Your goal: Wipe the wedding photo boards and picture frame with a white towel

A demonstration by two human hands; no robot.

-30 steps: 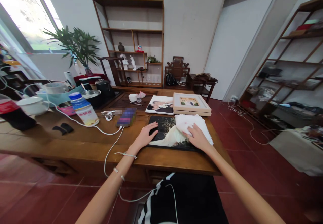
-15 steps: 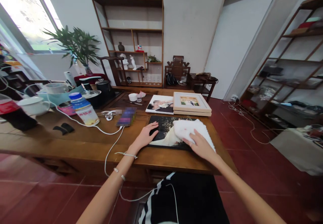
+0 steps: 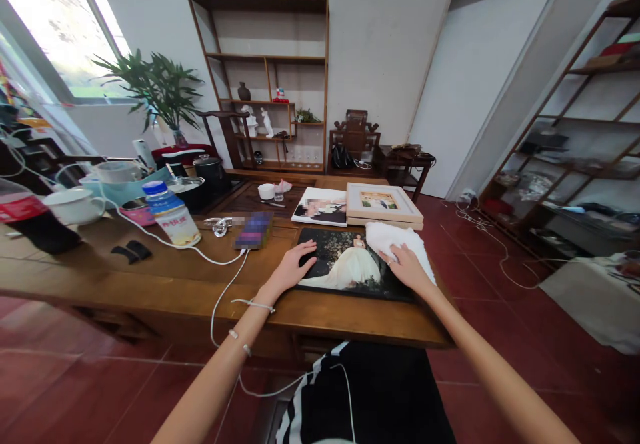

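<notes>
A dark photo panel [image 3: 345,267] showing a figure in a long white gown lies flat near the table's front edge. On its left end rests my left hand [image 3: 295,267], fingers spread and holding nothing. My right hand [image 3: 409,269] presses a white cloth [image 3: 395,236] against the panel's right end, its fingers bent on the fabric. The cloth covers the panel's upper right corner. Just behind stand a framed photo [image 3: 384,203] in a pale frame and a white-edged photo print [image 3: 319,207].
Left of the panel, a phone [image 3: 253,230] is plugged into a white cable [image 3: 227,291]. A blue-capped bottle [image 3: 173,217], dark clips [image 3: 131,252], a white pot [image 3: 75,205] and a cola bottle [image 3: 35,224] stand farther left. A small white cup [image 3: 266,191] sits behind.
My right hand has slid the white cloth to the right across the panel, uncovering the figure in the gown. My left hand has stayed on the panel's left end.
</notes>
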